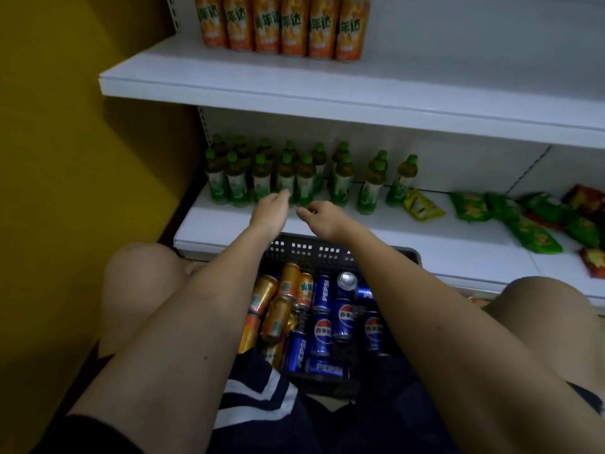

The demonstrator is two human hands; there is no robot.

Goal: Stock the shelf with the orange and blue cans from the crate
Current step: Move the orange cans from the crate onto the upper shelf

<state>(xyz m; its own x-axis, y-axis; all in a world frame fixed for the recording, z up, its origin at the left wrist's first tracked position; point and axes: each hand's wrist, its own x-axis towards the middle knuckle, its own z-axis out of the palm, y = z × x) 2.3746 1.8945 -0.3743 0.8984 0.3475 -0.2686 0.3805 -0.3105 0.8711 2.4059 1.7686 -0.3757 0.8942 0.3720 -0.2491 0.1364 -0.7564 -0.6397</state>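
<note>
Both hands reach forward over the lower shelf [229,224], close together but not touching. The left hand [270,209] has its fingers stretched toward the green-capped bottles [284,178], fingertips right at their bases, and holds nothing that shows. The right hand [319,214] has its fingers loosely curled with nothing visibly in them; whether thumb and finger meet is too blurred to tell.

Below the forearms, between the person's knees, sits a dark perforated plastic crate [307,249], pushed up against the lower shelf's front edge. In it the orange cans [278,317] lie jumbled on the left side, glossy orange-gold with a green mark; one shows Chinese characters. The blue cans [322,326] fill the right side, most lying flat, printed "PEPSI" in white with the red, white and blue globe; one stands upright with its silver top showing.

The green-capped bottles stand in rows at the lower shelf's left; green, yellow and red snack packets [471,206] lie scattered to the right. On the upper shelf [229,90] stand orange bottles [284,26] with green Chinese lettering.
</note>
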